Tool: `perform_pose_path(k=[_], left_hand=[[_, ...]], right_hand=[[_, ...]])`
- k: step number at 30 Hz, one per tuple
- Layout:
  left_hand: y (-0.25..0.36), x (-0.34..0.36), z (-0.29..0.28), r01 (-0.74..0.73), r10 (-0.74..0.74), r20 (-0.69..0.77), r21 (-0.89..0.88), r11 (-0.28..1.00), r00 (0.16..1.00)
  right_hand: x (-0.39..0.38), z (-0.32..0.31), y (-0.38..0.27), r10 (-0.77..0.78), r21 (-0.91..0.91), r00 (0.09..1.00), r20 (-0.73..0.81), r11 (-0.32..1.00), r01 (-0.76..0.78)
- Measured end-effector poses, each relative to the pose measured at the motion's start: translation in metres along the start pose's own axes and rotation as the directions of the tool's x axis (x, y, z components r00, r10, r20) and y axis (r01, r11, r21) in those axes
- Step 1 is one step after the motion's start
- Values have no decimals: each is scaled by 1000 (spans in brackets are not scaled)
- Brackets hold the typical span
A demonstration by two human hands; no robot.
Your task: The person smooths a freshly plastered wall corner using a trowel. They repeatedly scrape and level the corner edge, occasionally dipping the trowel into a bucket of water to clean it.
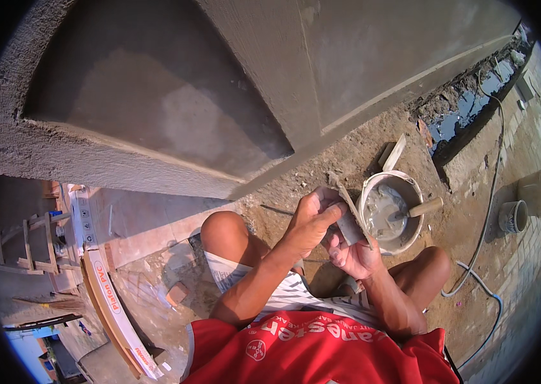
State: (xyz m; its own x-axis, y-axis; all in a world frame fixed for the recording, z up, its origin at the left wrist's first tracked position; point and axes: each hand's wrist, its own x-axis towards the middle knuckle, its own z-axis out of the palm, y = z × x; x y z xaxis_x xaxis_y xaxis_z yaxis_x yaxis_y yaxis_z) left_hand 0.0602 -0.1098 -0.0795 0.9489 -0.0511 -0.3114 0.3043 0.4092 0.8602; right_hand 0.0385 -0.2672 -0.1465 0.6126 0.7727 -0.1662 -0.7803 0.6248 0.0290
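Between my hands is a flat grey rectangular plate (pixel 350 225), tilted, with a pale, thin edge. It looks like a plastering float, though its handle side is hidden. My left hand (pixel 319 216) is closed on its near left side, with the thumb laid over its face. My right hand (pixel 355 255) grips the lower end from beneath, and pale smears show on its fingers. Just right of the plate stands a round bucket (pixel 419 225) with wet grey mortar (pixel 382 203) inside. A trowel's wooden handle (pixel 426 207) leans out over the bucket's right side.
A plastered wall (pixel 341 57) with a recessed panel rises ahead. Beside the bucket lies a wooden-edged tool (pixel 394 153). A hose (pixel 492 192) runs down the right, near two buckets (pixel 513 216). A water-filled trench (pixel 469 105) lies far right; a long carton (pixel 105 288) lies left.
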Motion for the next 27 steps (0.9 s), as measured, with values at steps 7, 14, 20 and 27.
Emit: perform_pose_path(k=[7, 14, 20, 27], left_hand=[[6, -1, 0, 41, -41, 3, 56, 998, 999], [5, -9, -20, -109, 109, 2, 79, 991, 994], [47, -31, -75, -308, 400, -247, 341, 888, 882], [54, -20, -108, -256, 479, -329, 537, 804, 814]], right_hand=[[10, 5, 24, -7, 165, 988, 153, 986, -18], [27, 3, 17, -158, -19, 977, 144, 987, 162], [74, 12, -62, -326, -656, 944, 58, 700, 282], [138, 39, -104, -227, -999, 973, 49, -12, 47]])
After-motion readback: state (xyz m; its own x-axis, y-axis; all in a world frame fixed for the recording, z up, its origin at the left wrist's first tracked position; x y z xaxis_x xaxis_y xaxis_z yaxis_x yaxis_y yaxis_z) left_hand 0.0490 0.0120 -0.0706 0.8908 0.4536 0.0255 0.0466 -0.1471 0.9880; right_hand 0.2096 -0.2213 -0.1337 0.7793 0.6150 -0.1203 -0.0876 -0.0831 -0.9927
